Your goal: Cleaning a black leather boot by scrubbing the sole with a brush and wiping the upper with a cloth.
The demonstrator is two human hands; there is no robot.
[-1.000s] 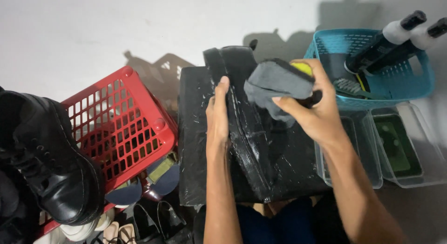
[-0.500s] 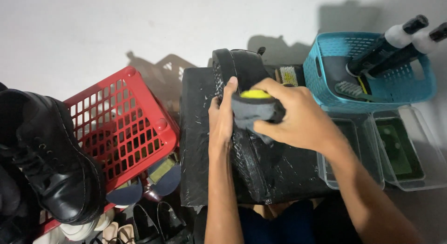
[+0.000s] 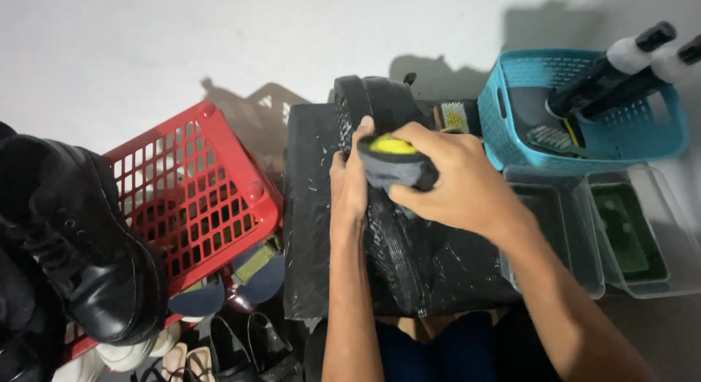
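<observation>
While your left hand [image 3: 349, 183] lies flat against the side of the black shoe [image 3: 387, 207], fingers together, your right hand [image 3: 453, 181] clamps a grey sponge with a yellow top [image 3: 394, 163] down on the shoe's sole edge. The shoe lies on its side on a black plastic-wrapped block [image 3: 314, 229] in front of you. To your right sits a teal woven basket [image 3: 511, 112] holding two black bottles with white collars [image 3: 621, 68] and a brush; below it stand two clear tubs [image 3: 628, 236] with dark green insides. A red slotted basket [image 3: 197, 199] tilts at your left, a black boot [image 3: 80, 236] leaning on it. Shoes beneath are cut off and hard to tell apart.
</observation>
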